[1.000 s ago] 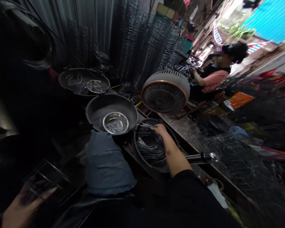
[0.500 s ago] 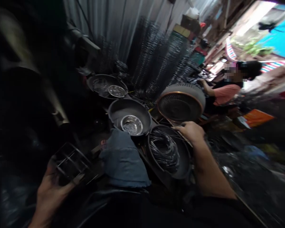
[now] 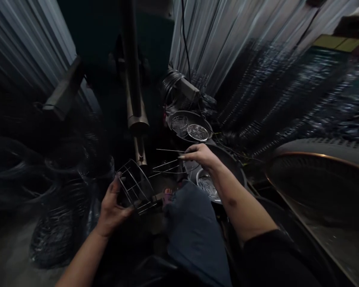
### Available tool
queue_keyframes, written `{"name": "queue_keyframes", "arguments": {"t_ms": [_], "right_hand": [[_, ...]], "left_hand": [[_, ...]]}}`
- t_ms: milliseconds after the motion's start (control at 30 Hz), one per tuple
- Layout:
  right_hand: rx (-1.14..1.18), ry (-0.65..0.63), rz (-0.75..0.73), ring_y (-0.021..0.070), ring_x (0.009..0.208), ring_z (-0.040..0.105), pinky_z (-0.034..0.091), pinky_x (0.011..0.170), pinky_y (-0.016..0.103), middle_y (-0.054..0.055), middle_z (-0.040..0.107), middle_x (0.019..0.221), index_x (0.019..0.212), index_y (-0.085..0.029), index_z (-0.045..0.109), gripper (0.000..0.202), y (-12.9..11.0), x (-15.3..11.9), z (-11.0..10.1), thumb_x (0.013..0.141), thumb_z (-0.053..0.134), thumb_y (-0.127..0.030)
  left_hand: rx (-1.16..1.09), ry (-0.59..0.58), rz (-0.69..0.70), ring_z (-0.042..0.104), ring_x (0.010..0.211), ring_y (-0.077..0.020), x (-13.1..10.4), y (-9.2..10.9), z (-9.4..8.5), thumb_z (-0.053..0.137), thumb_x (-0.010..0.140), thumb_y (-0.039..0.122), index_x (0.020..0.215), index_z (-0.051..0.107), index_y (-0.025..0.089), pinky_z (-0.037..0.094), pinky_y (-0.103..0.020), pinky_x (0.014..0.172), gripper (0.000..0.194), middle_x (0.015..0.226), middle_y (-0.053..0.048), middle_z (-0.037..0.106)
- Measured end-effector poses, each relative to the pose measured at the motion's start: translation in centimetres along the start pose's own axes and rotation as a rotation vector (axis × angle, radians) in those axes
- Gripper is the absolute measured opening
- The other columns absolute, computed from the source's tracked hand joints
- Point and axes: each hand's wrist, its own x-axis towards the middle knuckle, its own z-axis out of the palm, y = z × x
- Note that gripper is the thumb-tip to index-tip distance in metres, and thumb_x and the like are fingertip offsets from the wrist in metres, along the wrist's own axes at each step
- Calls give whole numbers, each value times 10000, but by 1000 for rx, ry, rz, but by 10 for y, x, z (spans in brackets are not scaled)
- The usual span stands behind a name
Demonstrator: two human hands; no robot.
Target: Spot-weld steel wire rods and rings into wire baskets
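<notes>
In the head view, my left hand [image 3: 113, 207] is closed around the near-left side of a small wire frame [image 3: 134, 186] made of thin crossed bars and curved rods. My right hand [image 3: 202, 157] pinches thin metal wires [image 3: 169, 150] between thumb and fingertips; their free ends point left toward the frame, with a gap between. Just beyond the frame, a vertical metal post [image 3: 133, 79] comes down, and a narrow metal tip [image 3: 140, 149] is below it. Beneath my right forearm lies a dark pan [image 3: 233, 165] with a small shiny bowl [image 3: 208, 185] of metal bits, partly hidden.
Another pan [image 3: 179, 135] farther back holds a shiny dish [image 3: 198, 132] and round wire grids. A large fan [image 3: 320, 155] stands at right. Tall stacks of shiny wire pieces [image 3: 281, 91] lean along the corrugated wall. Clear plastic bags [image 3: 54, 231] lie at left. Denim cloth [image 3: 197, 231] covers my leg.
The view has swung left. My right hand has left the pan of wires beside the fan and come over near the frame with wires in its fingers. My left hand still holds the frame.
</notes>
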Motion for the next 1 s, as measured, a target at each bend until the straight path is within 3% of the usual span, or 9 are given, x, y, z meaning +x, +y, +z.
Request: {"name": "queue_keyframes", "arguments": {"t_ms": [167, 367, 800, 1000], "right_hand": [[49, -115, 36, 99, 493, 486, 376, 501, 238, -14, 576, 502, 576, -128, 649, 334, 0, 20, 19, 464, 821, -391], [85, -133, 38, 108, 492, 503, 384, 496, 242, -2, 591, 509, 575, -133, 649, 306, 0, 28, 22, 467, 826, -358], [118, -150, 41, 111, 463, 506, 392, 477, 247, 0, 582, 489, 561, -134, 642, 319, -7, 42, 27, 449, 841, -357], [95, -133, 35, 109, 444, 498, 382, 453, 244, -7, 570, 471, 553, -136, 642, 296, -14, 49, 28, 458, 835, -339]], "left_hand": [[91, -49, 125, 441, 1299, -285, 16, -8, -4, 739, 698, 401, 1492, 218, 235, 398, -431, 1068, 964, 1416, -124, 434], [118, -19, 214, 478, 1265, -298, 29, -10, -3, 744, 698, 402, 1498, 191, 278, 446, -454, 1027, 980, 1411, -105, 450], [100, 0, 221, 482, 1261, -287, 43, -20, -5, 783, 656, 369, 1492, 221, 273, 429, -435, 1048, 1012, 1405, -90, 464], [2, -14, 162, 433, 1306, -291, 48, -27, -4, 786, 655, 378, 1489, 229, 276, 369, -459, 1097, 1008, 1440, -93, 422]]}}
